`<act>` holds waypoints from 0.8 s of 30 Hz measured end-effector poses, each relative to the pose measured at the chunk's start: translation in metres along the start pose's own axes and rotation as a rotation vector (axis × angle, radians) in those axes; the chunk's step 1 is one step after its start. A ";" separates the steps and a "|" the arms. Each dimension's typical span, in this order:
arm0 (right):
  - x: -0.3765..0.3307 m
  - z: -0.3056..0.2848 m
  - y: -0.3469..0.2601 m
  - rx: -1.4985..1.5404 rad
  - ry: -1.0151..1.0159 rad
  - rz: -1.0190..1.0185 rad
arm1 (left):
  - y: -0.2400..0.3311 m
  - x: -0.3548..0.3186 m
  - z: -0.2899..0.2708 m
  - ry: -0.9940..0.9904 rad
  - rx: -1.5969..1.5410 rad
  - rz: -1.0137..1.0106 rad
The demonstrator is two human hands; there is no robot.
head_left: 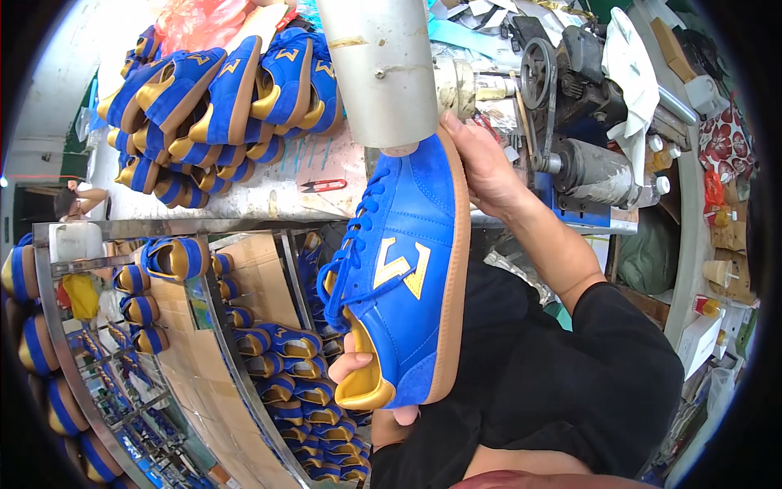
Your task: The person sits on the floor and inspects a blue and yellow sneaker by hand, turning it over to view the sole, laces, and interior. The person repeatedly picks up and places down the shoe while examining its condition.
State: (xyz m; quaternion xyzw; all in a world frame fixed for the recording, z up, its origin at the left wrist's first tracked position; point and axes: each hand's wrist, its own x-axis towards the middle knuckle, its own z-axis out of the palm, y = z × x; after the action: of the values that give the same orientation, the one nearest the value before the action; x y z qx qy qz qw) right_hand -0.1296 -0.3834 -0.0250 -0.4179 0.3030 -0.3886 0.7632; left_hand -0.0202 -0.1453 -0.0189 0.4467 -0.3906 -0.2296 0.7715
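1 blue shoe [419, 269] w/ a yellow mark is in both hands, toe past the desk's front edge, heel this side of it. L hand [352, 362] is at the heel: fingers curled round the collar, 1 fingertip below; rest hidden. R hand [489, 167] has hold of the sole edge nr the toe, thumb showing; other fingers hidden, can't tell how far they're bent. 1 grey cylinder [379, 73] overlaps the toe; contact unclear. On the desk [273, 204]: 1 pr red snips [324, 186] nr the front edge, 1 shoe pile [216, 106] twd the L corner, 10+ pcs, overlapping. Below the front edge, 1 rack [244, 379] w/ many more shoes.
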 end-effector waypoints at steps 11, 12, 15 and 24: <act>-0.001 -0.005 -0.009 0.036 0.114 -0.008 | -0.018 0.020 -0.012 -0.063 -0.025 0.017; -0.003 -0.008 -0.010 0.025 0.115 0.006 | -0.025 0.016 -0.020 -0.019 -0.067 -0.004; -0.006 -0.015 -0.013 0.014 0.109 0.005 | -0.027 0.033 -0.026 0.038 -0.111 -0.143; -0.010 -0.009 0.019 -0.208 0.084 -0.056 | -0.040 0.059 -0.077 0.127 -0.193 -0.380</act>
State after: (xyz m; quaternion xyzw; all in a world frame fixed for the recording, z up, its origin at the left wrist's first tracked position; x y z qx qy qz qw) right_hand -0.1357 -0.3725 -0.0443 -0.4867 0.3617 -0.3934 0.6910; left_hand 0.0768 -0.1668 -0.0529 0.4499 -0.2265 -0.3786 0.7765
